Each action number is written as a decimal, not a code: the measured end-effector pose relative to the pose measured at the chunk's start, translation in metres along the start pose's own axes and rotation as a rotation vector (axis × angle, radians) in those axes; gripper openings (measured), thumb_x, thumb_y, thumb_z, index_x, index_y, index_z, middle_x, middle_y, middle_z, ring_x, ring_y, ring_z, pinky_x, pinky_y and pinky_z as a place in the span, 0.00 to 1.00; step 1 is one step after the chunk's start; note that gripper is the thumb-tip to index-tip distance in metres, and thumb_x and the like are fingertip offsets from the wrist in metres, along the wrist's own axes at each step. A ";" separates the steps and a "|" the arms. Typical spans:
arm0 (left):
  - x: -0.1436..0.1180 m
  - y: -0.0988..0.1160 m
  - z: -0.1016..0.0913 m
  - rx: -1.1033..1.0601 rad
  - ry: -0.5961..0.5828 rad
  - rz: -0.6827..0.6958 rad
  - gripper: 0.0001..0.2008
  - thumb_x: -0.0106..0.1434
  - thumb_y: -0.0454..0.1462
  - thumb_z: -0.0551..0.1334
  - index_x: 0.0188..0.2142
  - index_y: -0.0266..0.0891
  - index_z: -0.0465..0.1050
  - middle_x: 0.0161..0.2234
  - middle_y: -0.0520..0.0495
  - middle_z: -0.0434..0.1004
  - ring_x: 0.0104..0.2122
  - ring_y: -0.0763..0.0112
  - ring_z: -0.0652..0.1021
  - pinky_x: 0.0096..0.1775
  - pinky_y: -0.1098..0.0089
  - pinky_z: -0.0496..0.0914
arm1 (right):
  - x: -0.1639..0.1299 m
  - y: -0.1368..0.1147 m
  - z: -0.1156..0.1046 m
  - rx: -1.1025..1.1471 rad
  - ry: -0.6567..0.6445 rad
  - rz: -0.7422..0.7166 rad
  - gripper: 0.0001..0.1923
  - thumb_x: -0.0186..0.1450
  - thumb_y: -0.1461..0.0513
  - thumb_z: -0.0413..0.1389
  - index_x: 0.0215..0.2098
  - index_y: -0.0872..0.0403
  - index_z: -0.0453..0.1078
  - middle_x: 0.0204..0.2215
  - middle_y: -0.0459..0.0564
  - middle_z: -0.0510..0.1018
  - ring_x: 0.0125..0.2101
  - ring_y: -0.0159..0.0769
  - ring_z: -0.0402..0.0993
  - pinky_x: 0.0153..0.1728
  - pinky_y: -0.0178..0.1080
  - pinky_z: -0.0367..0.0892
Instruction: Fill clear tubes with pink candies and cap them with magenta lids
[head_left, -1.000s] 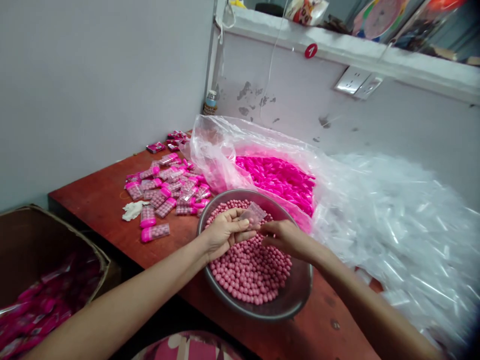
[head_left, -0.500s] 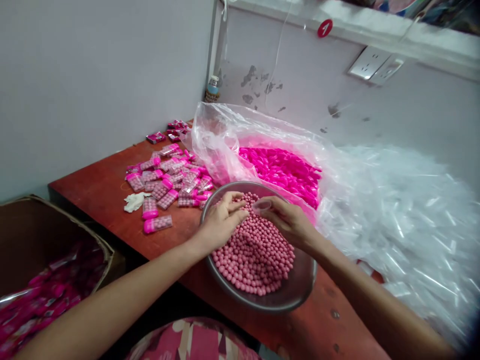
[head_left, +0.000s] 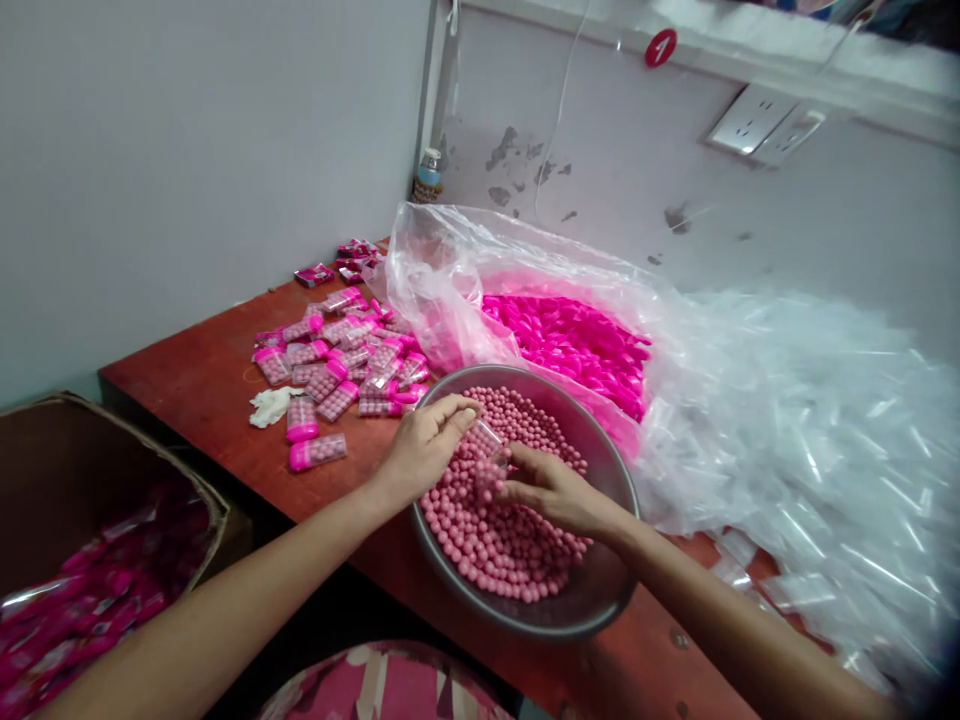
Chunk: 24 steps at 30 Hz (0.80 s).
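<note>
A small clear plastic container (head_left: 486, 436) is tilted over a grey metal bowl (head_left: 616, 590) of round pink beads (head_left: 502, 555). My left hand (head_left: 429, 445) pinches its upper left end between thumb and fingers. At the lower right end are the curled fingers of my right hand (head_left: 551, 487), gripping around it, with a few pink beads clustered by the fingertips. How far the container is filled is blurred. Left of the bowl lie several bead-filled clear containers with pink caps (head_left: 337, 400).
Behind the bowl, an open plastic bag (head_left: 442, 260) holds bright pink caps (head_left: 570, 345). A large heap of clear containers (head_left: 810, 420) covers the right of the red table (head_left: 187, 370). A cardboard box (head_left: 214, 510) with pink packets stands at lower left. White crumpled tissue (head_left: 270, 406) lies nearby.
My right hand has moved down and left over the beads with the container, which now spans between both hands. My left hand has shifted slightly left and down and taken hold of its end.
</note>
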<state>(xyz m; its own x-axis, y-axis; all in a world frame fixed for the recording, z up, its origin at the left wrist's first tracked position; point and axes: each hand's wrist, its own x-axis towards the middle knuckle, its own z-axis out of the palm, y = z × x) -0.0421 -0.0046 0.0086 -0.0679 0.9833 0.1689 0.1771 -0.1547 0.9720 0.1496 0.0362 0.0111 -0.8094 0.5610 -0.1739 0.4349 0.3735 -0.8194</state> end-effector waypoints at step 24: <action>-0.005 0.005 0.019 -0.110 -0.292 -0.060 0.12 0.57 0.35 0.58 0.40 0.34 0.75 0.37 0.45 0.77 0.37 0.65 0.75 0.39 0.68 0.69 | -0.016 -0.023 -0.036 -0.161 0.218 -0.198 0.05 0.62 0.62 0.54 0.35 0.55 0.68 0.28 0.47 0.75 0.29 0.30 0.71 0.30 0.32 0.67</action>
<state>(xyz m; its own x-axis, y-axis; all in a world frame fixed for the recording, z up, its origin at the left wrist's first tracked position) -0.0218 -0.0090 0.0096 0.2128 0.9745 0.0717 0.0729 -0.0890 0.9934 0.1670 0.0458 0.0522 -0.7883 0.6044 0.1151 0.3486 0.5929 -0.7259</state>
